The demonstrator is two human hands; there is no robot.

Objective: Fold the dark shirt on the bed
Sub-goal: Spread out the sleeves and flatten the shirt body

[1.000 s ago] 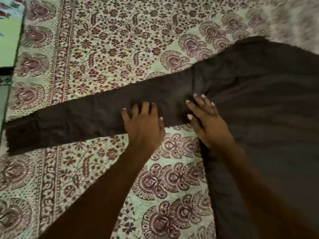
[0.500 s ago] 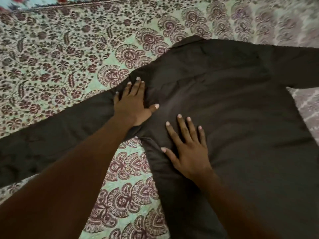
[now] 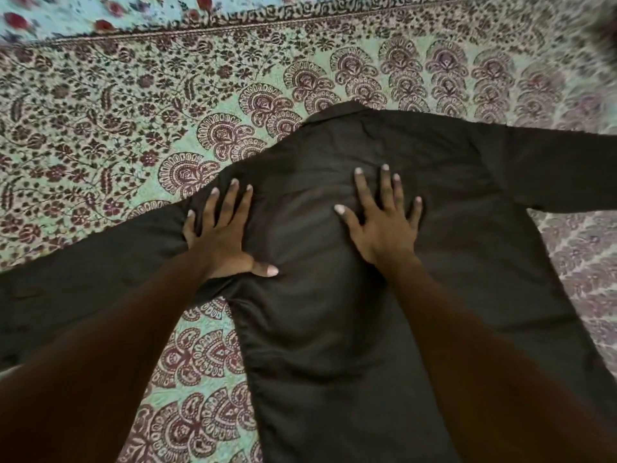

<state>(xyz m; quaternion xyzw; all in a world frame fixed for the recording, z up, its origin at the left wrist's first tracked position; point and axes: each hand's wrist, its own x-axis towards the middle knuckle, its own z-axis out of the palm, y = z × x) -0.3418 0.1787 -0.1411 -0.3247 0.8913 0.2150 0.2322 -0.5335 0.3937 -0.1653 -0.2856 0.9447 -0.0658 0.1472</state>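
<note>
The dark shirt (image 3: 317,312) lies spread flat on the bed, back up, collar at the far end and both long sleeves stretched out to the sides. My left hand (image 3: 223,235) rests flat on the left shoulder where the sleeve joins the body, fingers apart. Pressed flat on the upper back lies my right hand (image 3: 384,222), its fingers spread. Neither hand grips the cloth. My forearms hide parts of the left sleeve and the lower right of the shirt.
A pale green bedsheet (image 3: 133,135) with a maroon floral and paisley print covers the bed all around the shirt. Its border band (image 3: 300,25) runs along the far edge, with a lighter flowered cloth (image 3: 66,15) beyond it.
Both hands have slid right and up along the shirt, from the left sleeve to the shoulder and upper back. The view has swung right, so the collar and right sleeve now show.
</note>
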